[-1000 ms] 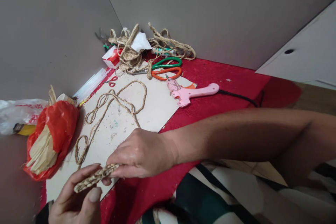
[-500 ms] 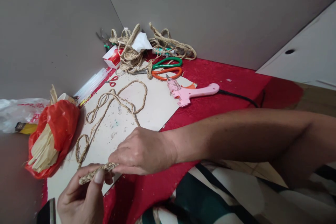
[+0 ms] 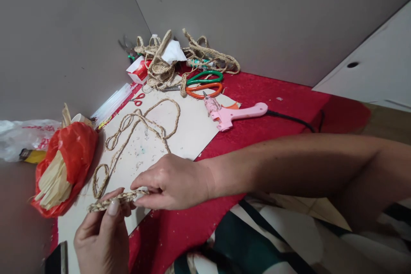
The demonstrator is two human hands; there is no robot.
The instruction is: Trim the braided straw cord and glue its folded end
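Observation:
A flat strip of braided straw cord (image 3: 123,197) is pinched between the thumb and fingers of my left hand (image 3: 104,233). My right hand (image 3: 175,182) grips the strip's right end, its thumb below and fingers above. Beyond my hands, a long braided cord (image 3: 175,126) lies in loops on a pale board (image 3: 189,141); one stretch runs under my right hand, where I lose sight of it. Another small loop of it rests just above my left hand.
A pink glue gun (image 3: 237,114) with a black cable lies on the red cloth (image 3: 282,90). Behind are scissors with green and orange handles (image 3: 205,83), small red scissors (image 3: 138,99) and cord bundles (image 3: 160,70). At left sits a red bag (image 3: 85,141) of straw; a phone (image 3: 56,261) lies near the bottom.
The fingers of my right hand have opened a little around the strip's end. My left hand has shifted slightly, and more of the strip now shows to the left.

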